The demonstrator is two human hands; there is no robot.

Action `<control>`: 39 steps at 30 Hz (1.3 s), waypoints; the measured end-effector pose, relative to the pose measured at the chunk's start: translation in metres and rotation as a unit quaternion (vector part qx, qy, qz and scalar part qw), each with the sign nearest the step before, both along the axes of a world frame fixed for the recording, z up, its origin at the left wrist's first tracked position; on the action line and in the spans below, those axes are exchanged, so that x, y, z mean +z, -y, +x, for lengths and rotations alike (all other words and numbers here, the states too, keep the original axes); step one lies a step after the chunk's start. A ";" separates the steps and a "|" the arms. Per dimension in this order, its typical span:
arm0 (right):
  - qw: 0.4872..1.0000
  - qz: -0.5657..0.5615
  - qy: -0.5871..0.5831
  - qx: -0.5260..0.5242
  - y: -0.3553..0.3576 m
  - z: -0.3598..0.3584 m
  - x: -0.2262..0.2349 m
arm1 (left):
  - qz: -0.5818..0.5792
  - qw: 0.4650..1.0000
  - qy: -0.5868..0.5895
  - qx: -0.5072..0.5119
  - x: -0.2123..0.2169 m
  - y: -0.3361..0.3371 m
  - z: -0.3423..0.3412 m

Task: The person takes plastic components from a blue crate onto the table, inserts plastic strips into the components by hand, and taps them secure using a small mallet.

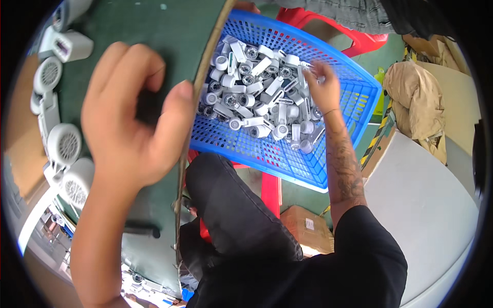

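Observation:
My left hand is raised over the dark green table top, fingers bent and thumb apart, with nothing between them. Inside the right part of a blue plastic basket, my right hand has its fingers drawn together. A whitish bit shows at its fingertips, but the fingers hide what it is. Many white plastic pieces with round heads and slotted stems lie heaped beside that hand. Along the table's left side stand white devices with round grilles, like small fans.
The green table has a worn edge beside the basket. A red stool and another person's grey-clad leg are at the top. Brown paper and a cardboard box lie right and below. A dark rod rests on the table.

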State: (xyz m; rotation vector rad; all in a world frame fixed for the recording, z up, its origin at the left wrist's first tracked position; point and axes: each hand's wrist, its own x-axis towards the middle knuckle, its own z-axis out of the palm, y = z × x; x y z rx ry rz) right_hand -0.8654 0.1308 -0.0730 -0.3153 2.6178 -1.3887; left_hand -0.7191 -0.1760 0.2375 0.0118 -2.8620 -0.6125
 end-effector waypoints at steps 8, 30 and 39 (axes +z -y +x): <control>0.926 0.303 0.203 -0.097 -0.100 0.104 -0.198 | -0.041 0.996 0.066 -0.035 0.008 0.017 0.006; 0.929 0.209 0.164 -0.256 -0.075 0.110 -0.220 | 0.066 0.971 0.125 0.192 0.025 0.034 0.053; 0.964 0.132 0.106 -0.204 -0.076 0.123 -0.137 | -0.021 0.999 0.032 -0.017 0.007 0.011 0.000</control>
